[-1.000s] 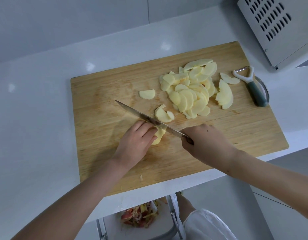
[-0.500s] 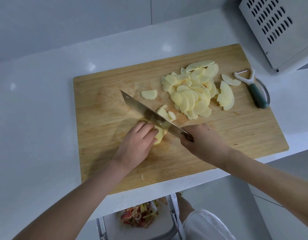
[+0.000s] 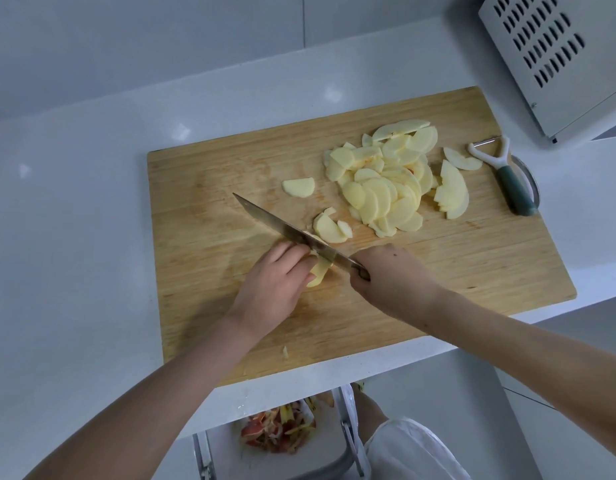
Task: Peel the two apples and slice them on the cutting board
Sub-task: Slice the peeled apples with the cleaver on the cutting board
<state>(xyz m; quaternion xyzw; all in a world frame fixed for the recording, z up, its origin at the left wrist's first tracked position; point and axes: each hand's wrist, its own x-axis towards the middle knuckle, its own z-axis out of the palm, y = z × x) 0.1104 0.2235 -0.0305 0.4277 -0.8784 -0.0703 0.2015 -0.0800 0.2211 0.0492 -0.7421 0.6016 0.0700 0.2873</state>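
Currently, at far left, the white tabletop (image 3: 74,237) carries the wooden cutting board (image 3: 195,271), with its long side toward me and its near edge close to the tabletop's front edge.

Left hand (image 3: 275,282): palm down near the board's centre, fingers curled over the apple chunk (image 3: 318,270) and pinning it to the wood. Only the chunk's pale right end shows past my fingertips.

Below the tabletop's front edge, red and yellow peels (image 3: 278,431) lie in a white container.

Knife (image 3: 285,228): the blade runs diagonally, tip at upper left, handle at lower right. Its edge is down across the chunk, just beside my left fingertips. Whether the edge has reached the wood, I cannot tell.

One lone slice (image 3: 298,187) lies flat beyond the blade, apart from the others. A small cluster of slices (image 3: 330,228) lies just right of the blade.

Right hand (image 3: 393,278): clenched round the knife handle, which is almost wholly hidden in the fist.

The main pile of slices (image 3: 386,181) is heaped and overlapping on the board's far right part, all peeled and pale yellow.

The peeler (image 3: 512,188), with a white head and dark green handle, lies at the board's right edge over a metal loop. A grey vented box (image 3: 559,57) stands at top right.
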